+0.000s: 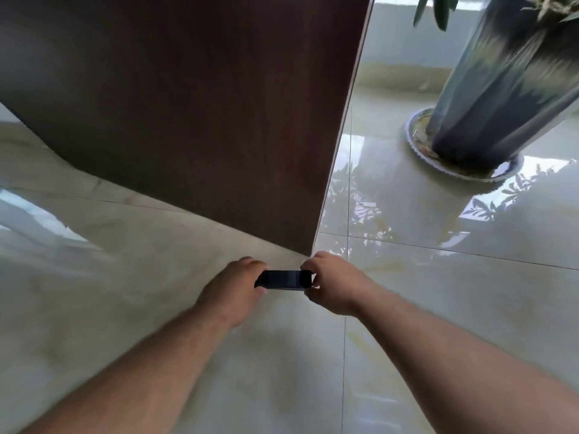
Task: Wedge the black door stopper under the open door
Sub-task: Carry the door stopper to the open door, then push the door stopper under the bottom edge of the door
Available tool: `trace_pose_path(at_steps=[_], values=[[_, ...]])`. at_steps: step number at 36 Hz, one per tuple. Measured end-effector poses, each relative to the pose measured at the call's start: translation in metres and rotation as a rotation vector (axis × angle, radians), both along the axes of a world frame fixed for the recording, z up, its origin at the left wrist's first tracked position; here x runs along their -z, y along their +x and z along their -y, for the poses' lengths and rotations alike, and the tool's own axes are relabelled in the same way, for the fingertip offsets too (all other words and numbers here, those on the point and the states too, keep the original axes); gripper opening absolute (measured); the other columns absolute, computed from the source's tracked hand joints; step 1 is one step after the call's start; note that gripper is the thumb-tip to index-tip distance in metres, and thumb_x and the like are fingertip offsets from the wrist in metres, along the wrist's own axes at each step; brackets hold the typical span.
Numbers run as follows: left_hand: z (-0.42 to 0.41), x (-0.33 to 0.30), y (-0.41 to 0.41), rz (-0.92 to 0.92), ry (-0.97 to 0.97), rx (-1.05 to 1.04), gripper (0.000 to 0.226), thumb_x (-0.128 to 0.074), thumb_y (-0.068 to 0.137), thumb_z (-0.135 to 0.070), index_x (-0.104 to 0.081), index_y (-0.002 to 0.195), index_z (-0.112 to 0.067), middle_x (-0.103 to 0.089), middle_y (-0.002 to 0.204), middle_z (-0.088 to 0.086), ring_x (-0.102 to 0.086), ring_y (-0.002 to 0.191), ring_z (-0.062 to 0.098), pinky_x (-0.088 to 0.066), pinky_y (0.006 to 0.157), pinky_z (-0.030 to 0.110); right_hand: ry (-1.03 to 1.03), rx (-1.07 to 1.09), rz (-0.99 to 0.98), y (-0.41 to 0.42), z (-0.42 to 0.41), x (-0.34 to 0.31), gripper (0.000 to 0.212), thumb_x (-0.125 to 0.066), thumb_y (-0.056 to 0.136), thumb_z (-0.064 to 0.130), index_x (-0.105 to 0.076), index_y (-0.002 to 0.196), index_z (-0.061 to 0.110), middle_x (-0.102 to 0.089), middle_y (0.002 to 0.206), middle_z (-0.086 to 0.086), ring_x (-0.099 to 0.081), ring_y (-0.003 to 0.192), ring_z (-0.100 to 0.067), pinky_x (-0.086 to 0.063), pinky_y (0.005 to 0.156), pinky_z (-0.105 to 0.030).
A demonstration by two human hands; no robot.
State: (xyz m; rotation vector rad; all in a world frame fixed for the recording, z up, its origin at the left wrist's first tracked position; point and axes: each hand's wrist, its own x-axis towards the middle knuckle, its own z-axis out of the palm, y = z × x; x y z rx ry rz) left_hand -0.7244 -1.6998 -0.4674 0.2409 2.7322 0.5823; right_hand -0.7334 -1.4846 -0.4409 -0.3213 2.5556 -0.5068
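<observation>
The black door stopper (284,280) is a small dark wedge held low over the glossy floor, just in front of the bottom corner of the dark brown open door (194,114). My left hand (233,288) grips its left end. My right hand (332,285) grips its right end. A narrow strip of floor shows between the stopper and the door's bottom edge. Whether the stopper touches the floor is hidden by my fingers.
The shiny cream tile floor (438,308) spreads all around with grout lines. A tall dark plant pot (501,89) on a saucer (419,148) stands to the right of the door's edge, with green leaves above.
</observation>
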Motion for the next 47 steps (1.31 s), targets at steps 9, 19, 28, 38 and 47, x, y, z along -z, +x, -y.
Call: trace_pose_path(at_steps=[9,19,28,38,47], values=[[0.006,0.065,-0.024,-0.039,0.009,-0.012,0.035,-0.066,0.092,-0.021,-0.061,0.127,-0.023,-0.060,0.123,-0.006,-0.060,0.112,0.017,-0.054,0.095,0.038,0.002,0.015,0.011,-0.021,0.009,0.064,0.026,-0.065,0.091,0.020,-0.073,0.116,0.022,-0.059,0.119,-0.005,-0.069,0.100,-0.028,-0.059,0.089,-0.040],[-0.001,0.084,-0.023,0.037,0.346,-0.534,0.061,-0.069,0.090,-0.012,-0.044,0.146,-0.015,-0.048,0.147,0.008,-0.061,0.123,0.026,-0.048,0.106,0.037,-0.126,0.226,0.045,-0.014,0.030,0.091,0.027,-0.070,0.082,0.032,-0.069,0.105,0.019,-0.069,0.107,-0.003,-0.069,0.093,-0.028,-0.061,0.079,-0.040],[-0.026,0.074,-0.013,0.393,0.716,-0.849,0.025,-0.050,0.098,-0.028,-0.067,0.102,-0.010,-0.076,0.102,0.011,-0.075,0.088,0.029,-0.066,0.069,0.049,-0.250,0.396,0.033,-0.004,0.061,0.099,0.029,-0.075,0.085,0.034,-0.053,0.089,0.016,-0.052,0.074,0.005,-0.048,0.059,-0.012,-0.030,0.048,-0.027],[-0.006,0.094,-0.013,0.295,0.582,-0.733,0.019,-0.075,0.077,-0.019,-0.064,0.092,-0.021,-0.075,0.097,0.009,-0.073,0.089,0.034,-0.063,0.079,0.051,-0.296,0.229,0.037,0.007,0.061,0.100,0.045,-0.058,0.092,0.020,-0.068,0.137,0.021,-0.073,0.132,0.002,-0.073,0.109,-0.020,-0.056,0.100,-0.034],[0.018,0.105,-0.026,0.144,0.183,-0.557,0.027,-0.071,0.083,-0.017,-0.054,0.103,-0.019,-0.067,0.098,0.004,-0.061,0.079,0.026,-0.041,0.058,0.029,-0.656,0.901,-0.407,-0.034,0.015,0.075,0.062,-0.088,0.083,0.031,-0.053,0.133,0.019,-0.060,0.128,0.000,-0.065,0.109,-0.021,-0.055,0.100,-0.035]])
